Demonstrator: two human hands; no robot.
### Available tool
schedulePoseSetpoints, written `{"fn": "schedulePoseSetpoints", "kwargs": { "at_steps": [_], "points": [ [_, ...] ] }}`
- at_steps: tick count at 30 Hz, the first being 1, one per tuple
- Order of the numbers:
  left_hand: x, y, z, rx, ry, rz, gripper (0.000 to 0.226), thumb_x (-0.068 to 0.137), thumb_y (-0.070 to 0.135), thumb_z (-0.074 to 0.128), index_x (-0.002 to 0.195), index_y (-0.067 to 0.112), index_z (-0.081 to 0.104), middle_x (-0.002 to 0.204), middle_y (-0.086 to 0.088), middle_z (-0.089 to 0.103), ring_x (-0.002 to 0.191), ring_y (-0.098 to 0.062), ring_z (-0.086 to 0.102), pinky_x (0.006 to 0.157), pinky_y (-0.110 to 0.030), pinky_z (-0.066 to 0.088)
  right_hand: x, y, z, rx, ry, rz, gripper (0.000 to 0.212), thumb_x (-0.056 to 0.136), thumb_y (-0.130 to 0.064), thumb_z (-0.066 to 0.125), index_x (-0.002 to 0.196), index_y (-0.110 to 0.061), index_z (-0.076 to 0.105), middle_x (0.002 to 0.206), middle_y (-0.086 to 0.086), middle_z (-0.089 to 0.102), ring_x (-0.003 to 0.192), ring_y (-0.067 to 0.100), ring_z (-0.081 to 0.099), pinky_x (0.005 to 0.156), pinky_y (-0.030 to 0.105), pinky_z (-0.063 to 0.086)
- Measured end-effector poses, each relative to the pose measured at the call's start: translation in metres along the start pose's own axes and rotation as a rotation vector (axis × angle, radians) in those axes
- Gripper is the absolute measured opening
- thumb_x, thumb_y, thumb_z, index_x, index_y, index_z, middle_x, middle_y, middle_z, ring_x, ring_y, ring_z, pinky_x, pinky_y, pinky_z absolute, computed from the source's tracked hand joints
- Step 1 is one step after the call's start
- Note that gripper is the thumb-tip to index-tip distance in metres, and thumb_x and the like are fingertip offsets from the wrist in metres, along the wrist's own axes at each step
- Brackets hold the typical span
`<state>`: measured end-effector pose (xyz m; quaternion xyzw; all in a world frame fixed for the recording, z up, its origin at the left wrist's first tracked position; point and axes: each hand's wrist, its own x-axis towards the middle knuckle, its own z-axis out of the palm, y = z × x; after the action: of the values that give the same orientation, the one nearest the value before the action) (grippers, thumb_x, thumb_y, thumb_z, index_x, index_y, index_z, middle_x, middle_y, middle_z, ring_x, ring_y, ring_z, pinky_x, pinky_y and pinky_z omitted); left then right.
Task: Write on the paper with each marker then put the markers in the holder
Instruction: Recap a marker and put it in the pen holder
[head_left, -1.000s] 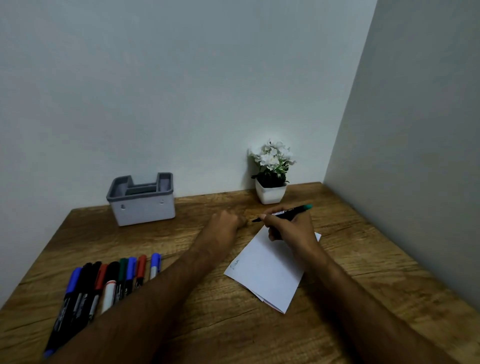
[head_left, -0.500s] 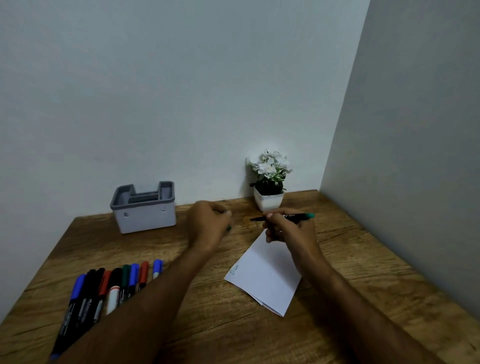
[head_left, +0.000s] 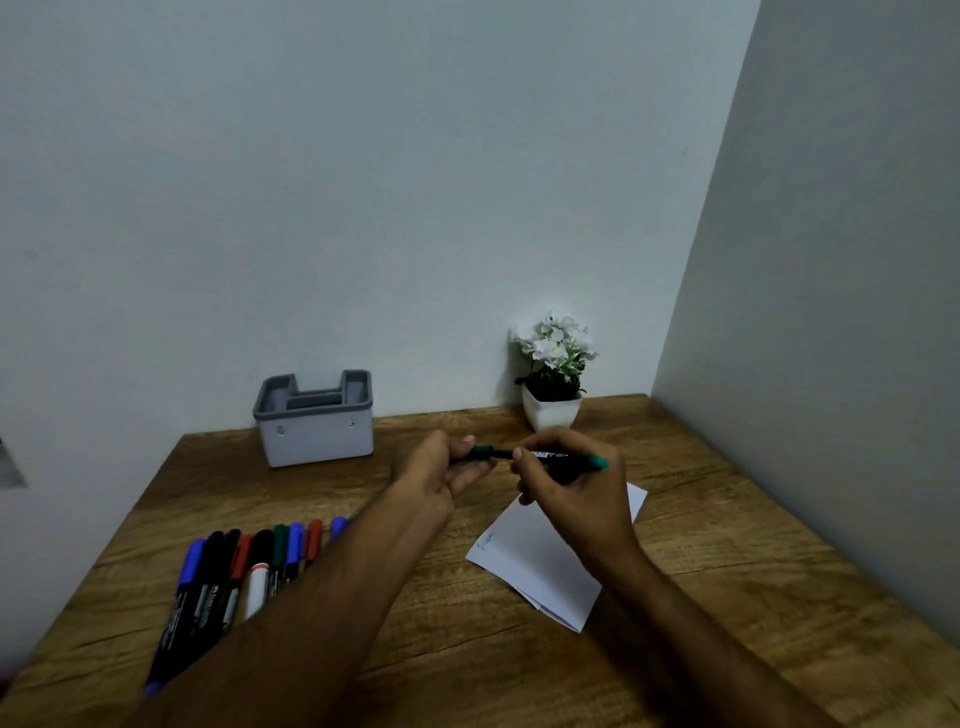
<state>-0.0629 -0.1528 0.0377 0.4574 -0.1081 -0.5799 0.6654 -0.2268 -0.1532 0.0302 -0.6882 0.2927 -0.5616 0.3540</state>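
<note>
My right hand (head_left: 571, 499) grips a black marker with a green end (head_left: 566, 458), held level above the white paper (head_left: 524, 566). My left hand (head_left: 441, 467) pinches the marker's green cap (head_left: 482, 451) right at the marker's tip. The paper lies on the wooden table and bears a small scribble near its left corner. The grey holder (head_left: 317, 421) stands at the back left against the wall. Several more markers (head_left: 244, 571) in blue, black, red and green lie in a row at the front left, partly hidden by my left forearm.
A small white pot with white flowers (head_left: 553, 379) stands at the back, just behind my right hand. Walls close the table (head_left: 467, 649) off at the back and on the right.
My left hand, which had pulled away to the left with the cap, has come back to the marker's tip. The right hand has kept the marker level.
</note>
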Motion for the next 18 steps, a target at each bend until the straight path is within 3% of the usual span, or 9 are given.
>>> {"fn": "schedulePoseSetpoints", "kwargs": {
  "at_steps": [5, 8, 13, 15, 18],
  "points": [
    [-0.010, 0.003, -0.001, -0.025, -0.018, 0.000, 0.024, 0.086, -0.015, 0.051, 0.109, -0.011, 0.057, 0.107, -0.021, 0.064, 0.093, -0.039, 0.069, 0.069, -0.037, 0.061, 0.000, -0.003, 0.001, 0.001, 0.011, -0.037, 0.009, 0.089, 0.001, 0.074, 0.087, -0.007, 0.076, 0.071, 0.005, 0.074, 0.059, 0.021, 0.071, 0.054, 0.032, 0.059],
    [-0.014, 0.005, -0.001, -0.028, -0.020, -0.001, 0.019, 0.087, -0.016, 0.050, 0.102, -0.008, 0.056, 0.100, -0.020, 0.063, 0.092, -0.039, 0.069, 0.074, -0.037, 0.060, 0.000, -0.002, 0.002, 0.003, 0.020, -0.037, 0.009, 0.090, 0.001, 0.074, 0.086, -0.007, 0.076, 0.070, 0.006, 0.074, 0.058, 0.021, 0.070, 0.055, 0.030, 0.058],
    [-0.018, 0.004, -0.002, -0.011, -0.041, -0.020, 0.029, 0.087, -0.014, 0.051, 0.115, -0.009, 0.055, 0.115, -0.023, 0.064, 0.096, -0.040, 0.069, 0.073, -0.040, 0.062, 0.000, -0.001, 0.005, 0.010, -0.001, -0.018, 0.005, 0.089, 0.000, 0.076, 0.088, -0.004, 0.074, 0.070, 0.010, 0.074, 0.057, 0.023, 0.071, 0.054, 0.032, 0.060],
    [-0.019, 0.004, -0.002, -0.001, -0.051, -0.031, 0.027, 0.086, -0.012, 0.053, 0.113, -0.009, 0.058, 0.110, -0.025, 0.067, 0.092, -0.037, 0.071, 0.077, -0.040, 0.060, 0.002, 0.000, 0.006, 0.024, 0.006, 0.007, 0.007, 0.088, -0.005, 0.080, 0.086, -0.004, 0.073, 0.070, 0.010, 0.074, 0.056, 0.023, 0.071, 0.053, 0.033, 0.060],
    [-0.021, 0.003, -0.002, 0.025, -0.051, -0.050, 0.017, 0.085, -0.008, 0.057, 0.101, -0.006, 0.063, 0.099, -0.022, 0.071, 0.080, -0.029, 0.072, 0.079, -0.037, 0.059, 0.005, 0.003, 0.007, -0.017, -0.023, -0.030, 0.009, 0.083, -0.010, 0.086, 0.082, -0.008, 0.078, 0.071, 0.000, 0.076, 0.063, 0.011, 0.072, 0.059, 0.023, 0.055]
  ]
}}
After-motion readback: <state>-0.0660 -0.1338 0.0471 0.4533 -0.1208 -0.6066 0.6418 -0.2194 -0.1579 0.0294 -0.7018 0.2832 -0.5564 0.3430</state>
